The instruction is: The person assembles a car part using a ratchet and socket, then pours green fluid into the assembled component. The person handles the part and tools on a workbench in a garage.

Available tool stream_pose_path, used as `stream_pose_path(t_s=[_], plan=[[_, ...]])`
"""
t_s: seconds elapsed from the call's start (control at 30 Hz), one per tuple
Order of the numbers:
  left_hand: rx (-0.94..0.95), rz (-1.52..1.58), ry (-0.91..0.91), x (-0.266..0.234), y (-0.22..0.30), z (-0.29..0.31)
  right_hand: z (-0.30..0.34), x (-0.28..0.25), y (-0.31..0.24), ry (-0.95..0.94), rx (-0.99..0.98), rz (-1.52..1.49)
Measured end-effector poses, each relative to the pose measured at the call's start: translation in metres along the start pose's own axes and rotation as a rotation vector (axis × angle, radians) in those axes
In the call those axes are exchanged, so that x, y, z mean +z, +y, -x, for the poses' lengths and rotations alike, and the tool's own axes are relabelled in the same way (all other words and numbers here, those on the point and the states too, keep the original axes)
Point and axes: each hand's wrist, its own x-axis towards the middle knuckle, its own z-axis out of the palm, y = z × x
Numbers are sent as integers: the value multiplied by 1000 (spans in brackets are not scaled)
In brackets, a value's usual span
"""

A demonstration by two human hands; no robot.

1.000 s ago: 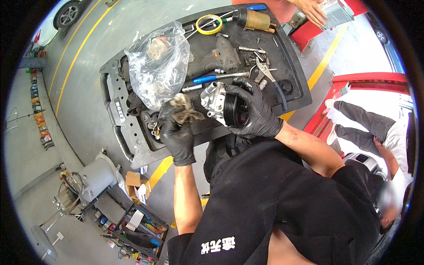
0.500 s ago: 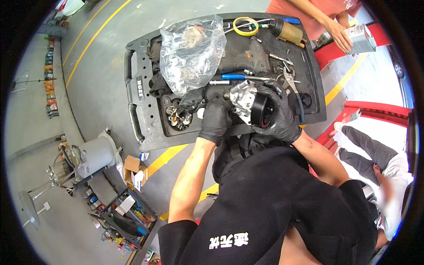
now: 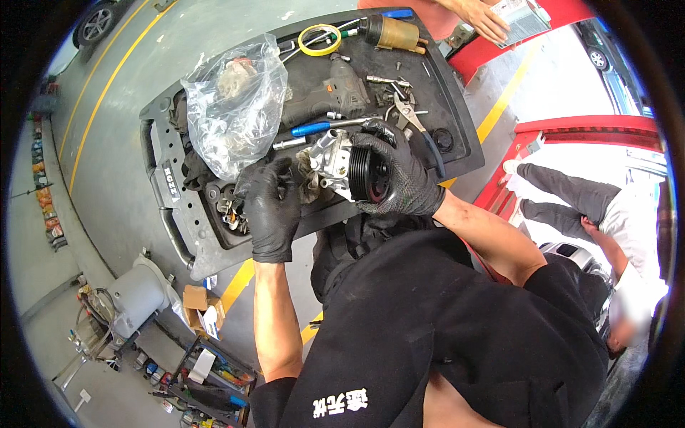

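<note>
My right hand (image 3: 403,170), in a black glove, is wrapped round the ribbed black pulley of a silver metal pump (image 3: 332,158), holding it above the workbench's near edge. Left of the pump, my gloved left hand (image 3: 271,210) is raised apart from it with curled fingers. Whatever those fingers may pinch is hidden. A crumpled cloth (image 3: 308,182) shows between the left hand and the pump. Beside my left hand, small bolts and metal parts (image 3: 232,214) lie in a corner recess of the dark workbench top (image 3: 457,121).
On the bench lie a clear plastic bag (image 3: 235,107), a power tool (image 3: 332,93), a blue-handled ratchet (image 3: 321,128), pliers (image 3: 421,128), a yellow tape roll (image 3: 320,40) and an amber canister (image 3: 392,33). Another person's hand (image 3: 485,20) holds a box beyond. A seated person (image 3: 571,192) is at right.
My left hand has drawn away from the pump to the left, turning upward. The pump stays in my right hand. The whole view has shifted, so the bench sits further left.
</note>
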Motion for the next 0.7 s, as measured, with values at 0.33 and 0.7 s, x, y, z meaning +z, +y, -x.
stream_pose_path(t_s=[0.33, 0.7], plan=[[-30, -204, -94, 55, -22, -5, 1, 1, 0, 16, 12, 26], [-129, 424, 72, 18, 11, -7, 0, -1, -1, -35, 34, -8]])
